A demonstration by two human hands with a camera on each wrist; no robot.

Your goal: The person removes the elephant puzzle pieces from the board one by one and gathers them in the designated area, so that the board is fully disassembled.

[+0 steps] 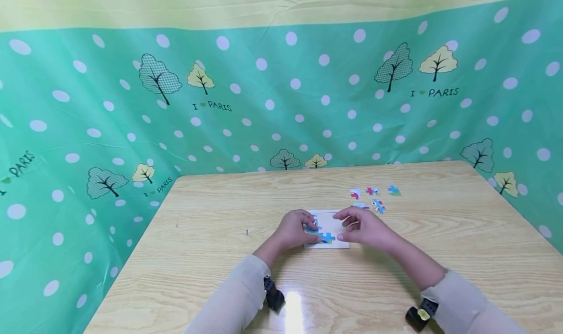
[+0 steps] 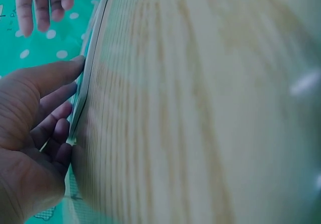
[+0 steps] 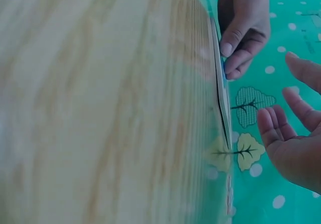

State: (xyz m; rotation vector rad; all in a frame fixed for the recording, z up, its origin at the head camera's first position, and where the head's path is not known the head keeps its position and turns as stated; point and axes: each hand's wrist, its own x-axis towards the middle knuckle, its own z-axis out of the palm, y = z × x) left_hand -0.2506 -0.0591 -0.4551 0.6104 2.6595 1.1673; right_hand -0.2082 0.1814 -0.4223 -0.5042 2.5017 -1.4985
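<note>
A white puzzle board (image 1: pixel 327 221) lies on the table, with joined blue puzzle pieces (image 1: pixel 327 237) along its left side and near edge. Over the board's left side is my left hand (image 1: pixel 295 229), its thumb and fingertips right at the fitted pieces. Its fingers (image 2: pixel 55 126) are loosely bent in the left wrist view. Beside the board's right edge, my right hand (image 1: pixel 367 226) is raised with thumb and fingers apart and nothing between them. The right wrist view shows that hand (image 3: pixel 301 138) apart from the board. Part of the pieces is hidden under the left hand.
Loose puzzle pieces lie beyond the board to the right, among them a red and white piece (image 1: pixel 355 193), a blue and green piece (image 1: pixel 394 190) and a blue one (image 1: pixel 378 206). A green dotted curtain (image 1: pixel 246 128) hangs behind the wooden table (image 1: pixel 211 256).
</note>
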